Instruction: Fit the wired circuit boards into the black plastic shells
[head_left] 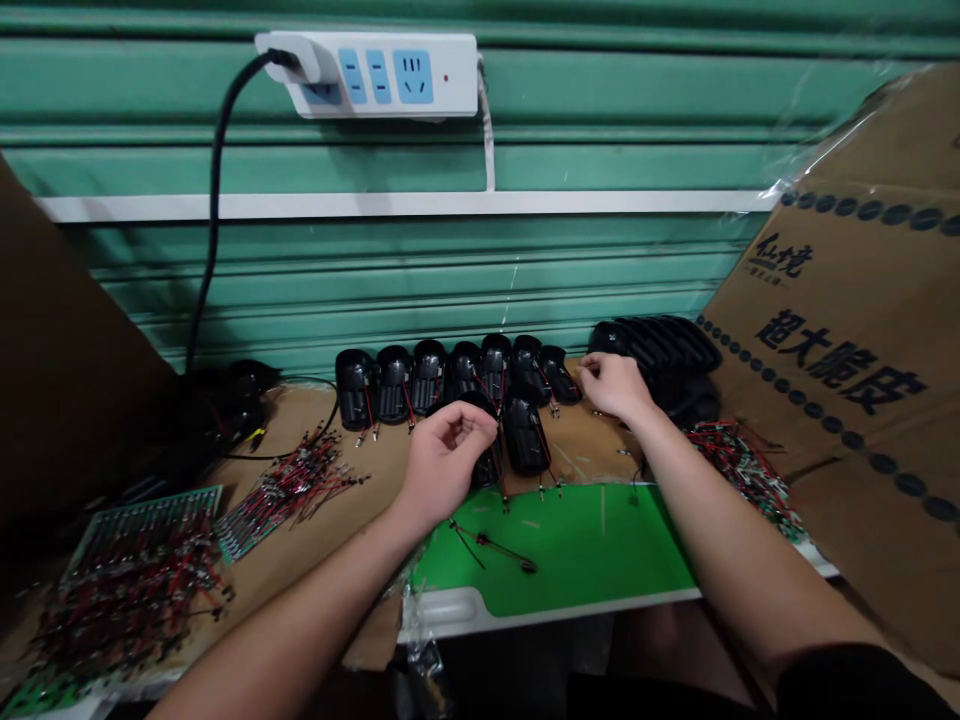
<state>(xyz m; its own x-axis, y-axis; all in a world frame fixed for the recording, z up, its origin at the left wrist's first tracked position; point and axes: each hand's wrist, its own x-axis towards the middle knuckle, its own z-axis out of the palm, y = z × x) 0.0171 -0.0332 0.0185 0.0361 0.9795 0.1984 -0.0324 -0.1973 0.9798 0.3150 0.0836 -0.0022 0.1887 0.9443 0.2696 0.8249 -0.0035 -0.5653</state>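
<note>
A row of black plastic housings (430,375) with red and black wires stands along the back of the cardboard. My left hand (444,455) is closed, thumb against curled fingers, in front of another black housing (486,470) that it partly covers. Beside it leans one more housing (527,435), its wire ends reaching the green mat. My right hand (619,385) is closed in a pinch just right of the row's last housing (559,373). What either hand's fingertips hold, if anything, I cannot make out. A loose wired part (506,550) lies on the green mat (577,560).
Stacked black shells (660,345) stand at the back right, near a pile of wired parts (739,470). Wired circuit boards (142,530) lie on the left. A large cardboard box (847,350) borders the right. A power strip (386,75) hangs on the green wall.
</note>
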